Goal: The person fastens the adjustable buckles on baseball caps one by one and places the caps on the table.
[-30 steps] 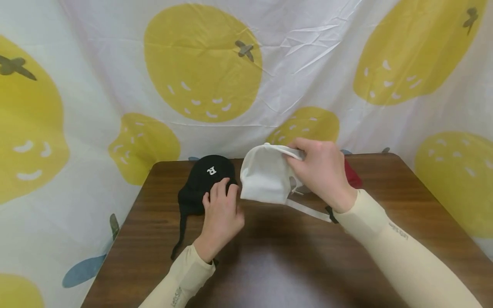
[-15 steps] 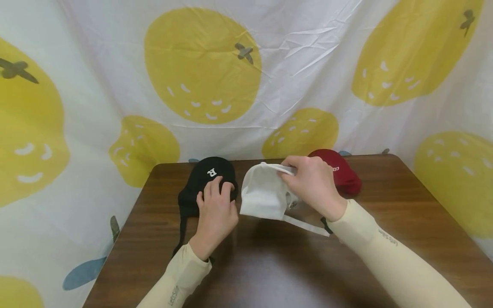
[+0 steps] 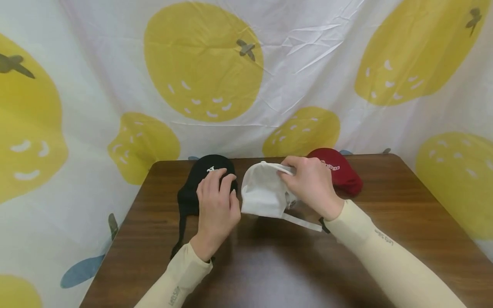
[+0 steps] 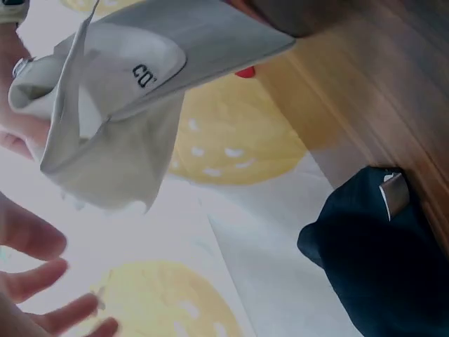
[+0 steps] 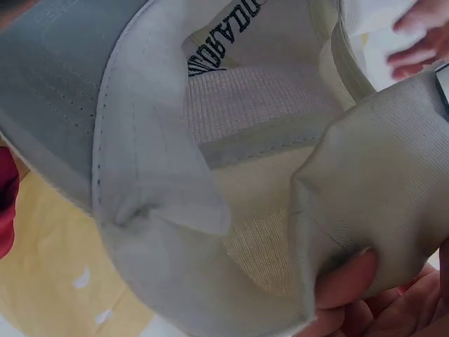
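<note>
My right hand [image 3: 313, 182] pinches the edge of a white baseball cap [image 3: 259, 194], holding it up over the middle of the table. In the right wrist view, finger and thumb grip folded cloth [image 5: 379, 182] at the cap's opening, and its inside shows. Dark lettering marks the cap's front [image 4: 147, 60] in the left wrist view. A white strap [image 3: 302, 221] trails from it to the right. My left hand [image 3: 217, 205] hovers just left of the cap, fingers loosely bent and holding nothing. Behind that hand lies a black cap [image 3: 188, 199] with white embroidery, partly covered in the head view.
A red cap [image 3: 346, 175] with white lettering lies at the back right, partly hidden by my right hand. The brown wooden table [image 3: 400, 214] ends at a hanging cloth [image 3: 215, 137] printed with yellow lemons. A black strap [image 3: 181, 233] runs forward from the black cap.
The white cap, in my right hand, has come down and slightly left, uncovering more of the red cap. My left hand has shifted a little, and its fingers look slightly straighter.
</note>
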Demonstrator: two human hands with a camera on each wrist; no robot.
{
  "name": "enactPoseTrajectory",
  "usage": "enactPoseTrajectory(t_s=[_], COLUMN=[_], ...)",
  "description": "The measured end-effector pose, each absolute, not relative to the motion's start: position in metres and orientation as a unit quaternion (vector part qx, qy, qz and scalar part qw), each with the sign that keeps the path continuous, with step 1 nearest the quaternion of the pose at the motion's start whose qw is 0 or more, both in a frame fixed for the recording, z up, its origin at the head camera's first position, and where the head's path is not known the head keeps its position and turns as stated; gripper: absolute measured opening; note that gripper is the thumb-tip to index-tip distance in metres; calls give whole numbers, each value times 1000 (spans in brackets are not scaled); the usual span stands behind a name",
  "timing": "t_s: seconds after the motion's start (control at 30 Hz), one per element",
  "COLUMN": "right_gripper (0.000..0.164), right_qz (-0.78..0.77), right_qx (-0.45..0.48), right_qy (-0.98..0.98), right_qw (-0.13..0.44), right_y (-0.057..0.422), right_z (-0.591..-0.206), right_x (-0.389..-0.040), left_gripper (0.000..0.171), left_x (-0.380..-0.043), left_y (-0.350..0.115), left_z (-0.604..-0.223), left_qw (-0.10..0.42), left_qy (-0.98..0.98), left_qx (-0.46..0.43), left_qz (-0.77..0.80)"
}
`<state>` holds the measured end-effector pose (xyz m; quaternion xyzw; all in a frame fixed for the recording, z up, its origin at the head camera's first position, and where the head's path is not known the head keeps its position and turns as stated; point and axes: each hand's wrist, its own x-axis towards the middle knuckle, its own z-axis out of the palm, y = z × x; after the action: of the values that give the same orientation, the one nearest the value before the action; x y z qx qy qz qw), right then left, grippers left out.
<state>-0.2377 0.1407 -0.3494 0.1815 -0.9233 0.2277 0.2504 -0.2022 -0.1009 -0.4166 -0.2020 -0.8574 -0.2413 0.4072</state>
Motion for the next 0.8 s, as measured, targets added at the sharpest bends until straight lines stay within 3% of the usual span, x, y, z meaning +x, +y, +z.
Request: enactPoseTrajectory(t_s=[0.2,0.37,0.8], right_gripper=[3,4,3], right_qz=[227,227,243], right_qx=[183,187,199], right_qy=[-924,-926,-923], right_qw=[248,239,224], right_y=[137,135,129], right_z=[-354,-358,-367], right_x=[-238,-239,-236], left_gripper=[29,30,26], left_x=[-203,-202,-210], left_y=[-88,-77,-66], left_z=[-418,-422,-441], left_qw=[485,503,472], left_qy=[-775,-733,-755], left_qx=[-336,-442,-456], left_qz=[-226,-120,-21])
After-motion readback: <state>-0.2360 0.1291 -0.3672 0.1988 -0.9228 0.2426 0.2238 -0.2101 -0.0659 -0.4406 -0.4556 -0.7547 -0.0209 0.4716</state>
